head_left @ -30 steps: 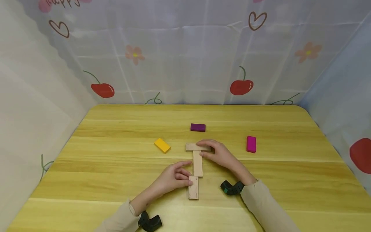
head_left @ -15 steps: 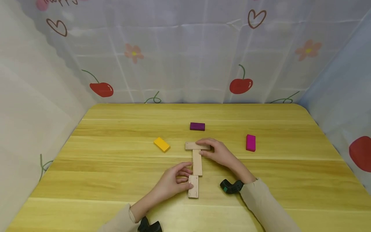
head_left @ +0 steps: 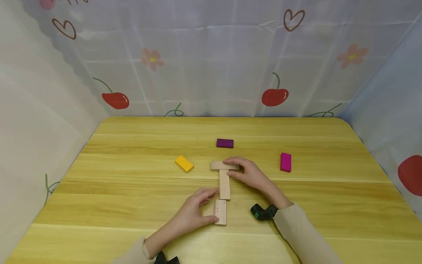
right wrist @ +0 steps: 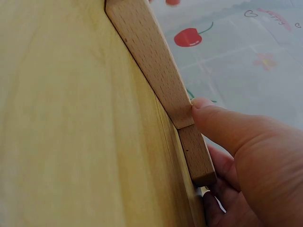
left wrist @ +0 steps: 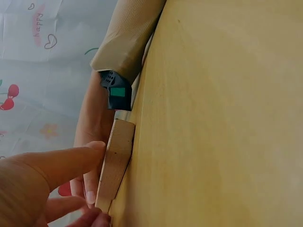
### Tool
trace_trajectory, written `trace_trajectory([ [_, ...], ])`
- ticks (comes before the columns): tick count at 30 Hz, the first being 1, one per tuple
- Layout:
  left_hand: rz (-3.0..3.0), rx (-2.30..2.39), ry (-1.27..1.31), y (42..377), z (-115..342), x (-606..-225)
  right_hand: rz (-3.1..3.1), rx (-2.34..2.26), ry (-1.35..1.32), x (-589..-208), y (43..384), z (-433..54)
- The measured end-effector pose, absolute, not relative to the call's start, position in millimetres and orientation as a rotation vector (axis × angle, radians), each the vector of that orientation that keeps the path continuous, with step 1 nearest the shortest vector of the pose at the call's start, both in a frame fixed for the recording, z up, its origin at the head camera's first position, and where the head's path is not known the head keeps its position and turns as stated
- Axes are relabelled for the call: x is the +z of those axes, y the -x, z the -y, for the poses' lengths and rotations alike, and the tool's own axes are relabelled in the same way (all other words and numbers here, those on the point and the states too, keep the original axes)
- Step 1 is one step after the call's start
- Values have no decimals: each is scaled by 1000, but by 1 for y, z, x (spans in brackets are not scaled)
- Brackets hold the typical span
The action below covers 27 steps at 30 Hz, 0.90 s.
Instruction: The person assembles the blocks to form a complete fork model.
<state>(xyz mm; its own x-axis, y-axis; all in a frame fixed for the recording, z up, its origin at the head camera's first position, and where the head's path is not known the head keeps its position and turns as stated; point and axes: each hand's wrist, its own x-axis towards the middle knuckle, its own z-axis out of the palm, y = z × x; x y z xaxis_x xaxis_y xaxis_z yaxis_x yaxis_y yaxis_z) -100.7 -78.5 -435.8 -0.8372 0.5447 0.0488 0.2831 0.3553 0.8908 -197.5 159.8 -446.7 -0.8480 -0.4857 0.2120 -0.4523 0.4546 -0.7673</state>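
Three plain wooden blocks lie in a line on the table. In the head view, the far block [head_left: 217, 166] lies crosswise, the middle block [head_left: 225, 186] runs lengthwise toward me, and the near block [head_left: 221, 211] is just below it, slightly left. My left hand [head_left: 192, 213] lies left of the near block, its thumb touching the near left corner and its forefinger reaching beside the middle block. My right hand [head_left: 251, 174] holds the far block's right part, fingers over its far side. Its thumb rests at the top end of the middle block [right wrist: 149, 61], seen in the right wrist view.
A yellow block [head_left: 184, 164] lies to the left, a purple block [head_left: 225, 143] at the back and a magenta block [head_left: 285, 162] to the right. Black wrist devices sit at both sleeves, the right one [head_left: 263, 212] close to the table [head_left: 329, 220]. Printed curtains surround the table.
My left thumb has slid nearer along the near block to its corner, and the hand has spread wider. The near block has shifted slightly. My right hand stays in place.
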Motion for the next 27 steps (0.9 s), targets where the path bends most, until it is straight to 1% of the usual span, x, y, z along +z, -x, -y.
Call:
trace_trajectory([
  [3,-2528,1243,-825,101,83,-434,-2648,-1370,847,-447,198,-160],
  [6,-2571,1126,-890,101,87,-433,-2649,-1369,840,-446,198,-159],
  [12,-2600,1058,-946,100,87,-434,-2645,-1370,847,-446,197,-159],
  [27,-2669,974,-938,94,80,-437,-2648,-1372,844,-446,197,-160],
])
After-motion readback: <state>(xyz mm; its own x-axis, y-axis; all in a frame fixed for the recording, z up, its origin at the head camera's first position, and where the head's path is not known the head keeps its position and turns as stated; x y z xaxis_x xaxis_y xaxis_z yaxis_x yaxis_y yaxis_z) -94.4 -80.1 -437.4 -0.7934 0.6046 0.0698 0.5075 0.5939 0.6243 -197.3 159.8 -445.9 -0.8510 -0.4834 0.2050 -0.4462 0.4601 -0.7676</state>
